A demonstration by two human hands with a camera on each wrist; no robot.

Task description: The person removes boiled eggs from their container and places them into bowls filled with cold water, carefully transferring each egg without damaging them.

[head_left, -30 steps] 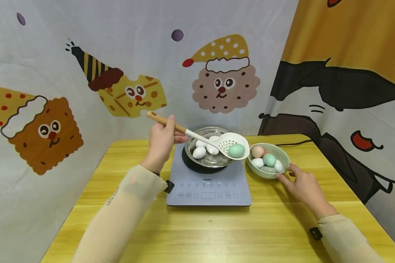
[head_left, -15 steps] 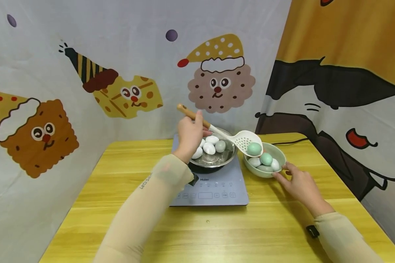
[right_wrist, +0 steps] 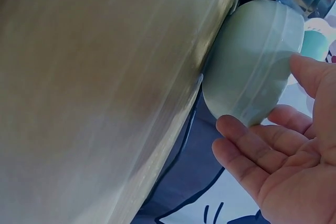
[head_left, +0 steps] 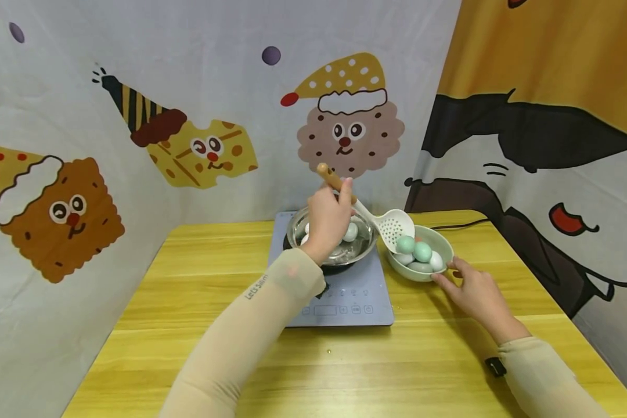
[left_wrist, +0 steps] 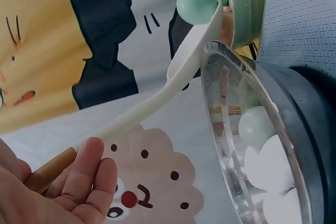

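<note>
My left hand (head_left: 330, 219) grips the wooden handle of a white slotted spoon (head_left: 395, 227). The spoon's perforated head tilts over the left rim of a pale green bowl (head_left: 447, 247). At its lower edge a green egg (head_left: 405, 244) touches or nearly touches another green egg (head_left: 422, 252) in the bowl. White, grey-green and brownish eggs lie there too. With thumb and fingers, my right hand (head_left: 478, 293) holds the bowl's near right side; in the right wrist view the thumb is at the rim. A steel pan (left_wrist: 226, 82) holds several pale eggs, partly hidden by my left hand.
Under the pan is a flat induction cooker (head_left: 366, 293) with touch keys. Its black cord (head_left: 462, 224) runs along the back of the wooden table (head_left: 313, 377). A cartoon-printed curtain (head_left: 230, 69) hangs close behind.
My left hand has moved right, carrying the slotted spoon from over the pan to the bowl and tipping it. The green egg has slid to the spoon's lower edge. My right hand stays at the bowl.
</note>
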